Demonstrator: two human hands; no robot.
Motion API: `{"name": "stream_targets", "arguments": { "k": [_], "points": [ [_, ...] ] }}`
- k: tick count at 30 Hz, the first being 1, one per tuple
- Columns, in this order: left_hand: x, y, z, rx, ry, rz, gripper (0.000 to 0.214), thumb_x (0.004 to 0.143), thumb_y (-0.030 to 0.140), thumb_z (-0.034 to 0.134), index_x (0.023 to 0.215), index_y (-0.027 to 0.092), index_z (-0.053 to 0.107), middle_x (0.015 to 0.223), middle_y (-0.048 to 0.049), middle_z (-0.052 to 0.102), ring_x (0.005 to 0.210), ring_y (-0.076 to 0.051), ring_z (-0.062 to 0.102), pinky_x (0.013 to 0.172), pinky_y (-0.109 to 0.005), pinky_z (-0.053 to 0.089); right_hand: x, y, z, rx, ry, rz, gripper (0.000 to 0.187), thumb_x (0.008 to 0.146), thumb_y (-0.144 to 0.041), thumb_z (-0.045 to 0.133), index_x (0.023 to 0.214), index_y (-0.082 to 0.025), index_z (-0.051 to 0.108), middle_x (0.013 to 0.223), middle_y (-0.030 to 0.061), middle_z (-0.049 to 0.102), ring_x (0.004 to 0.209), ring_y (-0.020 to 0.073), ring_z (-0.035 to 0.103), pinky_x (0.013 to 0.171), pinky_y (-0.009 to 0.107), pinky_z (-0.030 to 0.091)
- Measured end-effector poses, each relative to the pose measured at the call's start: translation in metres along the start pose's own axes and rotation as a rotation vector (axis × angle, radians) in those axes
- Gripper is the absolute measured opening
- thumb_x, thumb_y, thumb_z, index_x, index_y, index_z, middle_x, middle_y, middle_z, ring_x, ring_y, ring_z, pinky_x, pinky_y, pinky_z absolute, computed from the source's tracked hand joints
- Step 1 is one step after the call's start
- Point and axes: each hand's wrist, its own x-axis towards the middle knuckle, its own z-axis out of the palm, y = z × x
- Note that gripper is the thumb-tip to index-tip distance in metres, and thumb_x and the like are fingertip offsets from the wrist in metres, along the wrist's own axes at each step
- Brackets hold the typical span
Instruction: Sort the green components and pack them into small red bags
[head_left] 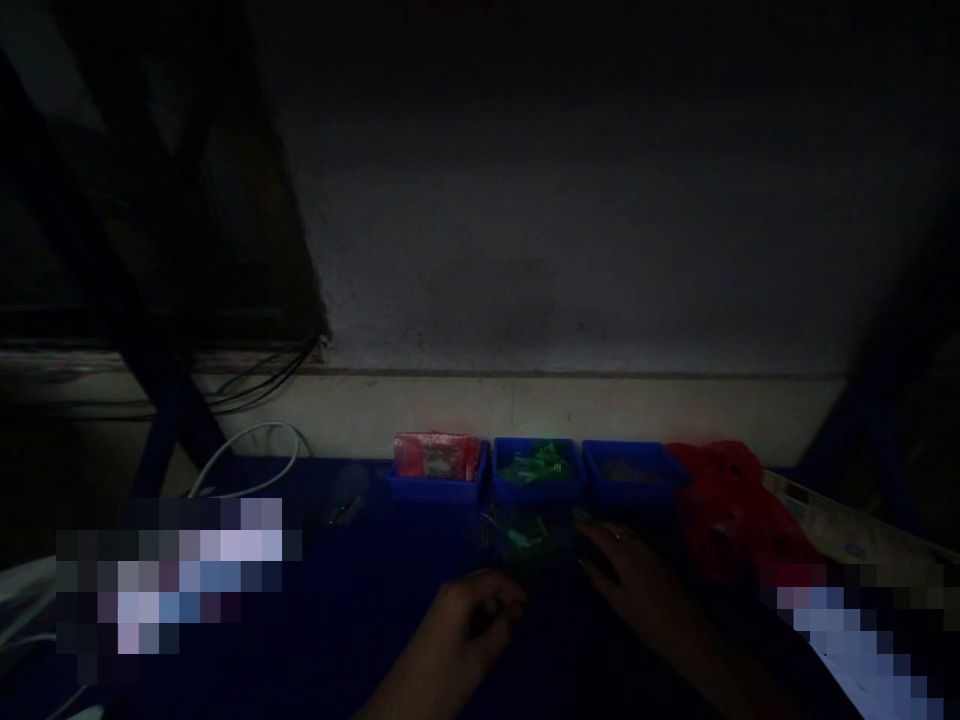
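Note:
The scene is very dark. My left hand point(469, 615) rests on the dark blue table with its fingers curled inward; whether they hold anything is hidden. My right hand point(626, 570) lies further out with fingers stretched toward a clear bag of small green parts point(525, 535). Behind these stand three blue bins in a row: the left bin point(435, 485) holds a red packet point(435, 455), the middle bin point(536, 485) holds green parts, the right bin point(634, 480) holds dim brownish bits.
A red plastic bag point(731, 510) lies right of the bins. White cables point(247, 460) loop at the left by a blue frame leg point(169, 430). A pale wall rises behind the table. Blurred patches cover both lower corners.

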Motion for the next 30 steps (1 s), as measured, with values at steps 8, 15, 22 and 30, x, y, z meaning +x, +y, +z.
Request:
{"name": "stream_targets", "arguments": {
  "k": [8,15,22,30],
  "points": [
    [0.001,0.000,0.002,0.062,-0.013,0.012,0.021,0.079,0.014,0.046,0.088,0.013,0.065,0.085,-0.0061,0.067,0.076,-0.019,0.060,0.067,-0.026,0.044,0.001,0.002,-0.002,-0.039,0.019,-0.010,0.034,0.079,-0.010,0.049,0.109,-0.016,0.063,0.105,0.0117,0.067,0.099,0.0262,0.061,0.087,0.041,0.049],
    [-0.001,0.001,0.002,0.053,-0.005,0.000,0.022,0.079,0.015,0.047,0.090,0.014,0.065,0.086,-0.0049,0.067,0.078,-0.018,0.060,0.069,-0.025,0.044,0.000,0.001,0.002,-0.075,0.063,-0.044,0.033,0.079,-0.017,0.054,0.111,-0.013,0.061,0.112,0.0138,0.065,0.103,0.0275,0.059,0.089,0.043,0.049],
    [0.000,0.001,0.002,0.066,-0.016,0.019,0.023,0.078,0.012,0.046,0.091,0.014,0.065,0.085,-0.0046,0.067,0.076,-0.018,0.059,0.067,-0.025,0.043,0.002,0.007,0.002,-0.109,0.157,-0.099,0.030,0.080,-0.010,0.045,0.100,-0.017,0.066,0.096,0.0109,0.072,0.089,0.0262,0.066,0.079,0.042,0.053],
    [0.000,0.000,0.003,-0.042,0.009,-0.006,0.030,0.083,0.031,0.050,0.107,0.016,0.060,0.085,-0.0035,0.064,0.077,-0.018,0.057,0.068,-0.025,0.042,-0.007,-0.016,-0.022,0.097,0.303,-0.184,0.028,0.083,-0.013,0.041,0.098,-0.020,0.063,0.096,0.0084,0.070,0.091,0.0232,0.065,0.081,0.037,0.051]
  ]
}}
